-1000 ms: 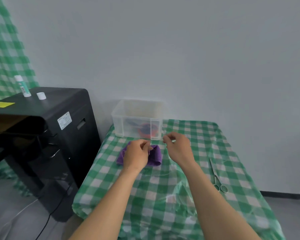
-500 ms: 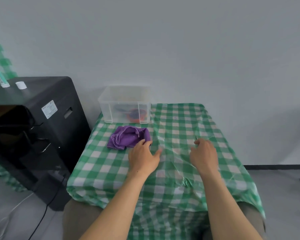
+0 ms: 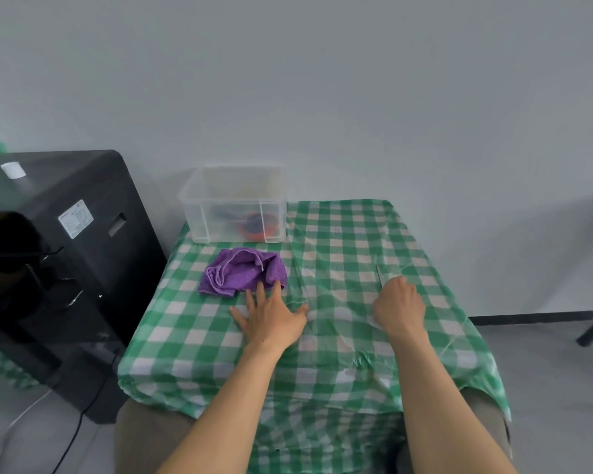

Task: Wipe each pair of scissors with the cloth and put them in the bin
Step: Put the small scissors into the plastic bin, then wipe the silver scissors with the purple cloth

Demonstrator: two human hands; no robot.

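A crumpled purple cloth lies on the green checked table, in front of a clear plastic bin. Inside the bin lie scissors with orange and blue handles. My left hand rests flat on the table with spread fingers, its fingertips at the cloth's near edge. My right hand lies to the right, its fingers curled down over a pair of silver scissors. Only the blade tip shows beyond the hand.
The small table stands against a grey wall, its cloth wrinkled and hanging over the near edge. A black machine stands close on the left with a white cap on top and a cable on the floor.
My left hand has left the cloth and come back to lie flat on the table. My right hand has moved right from near the bin and closed over the silver scissors.
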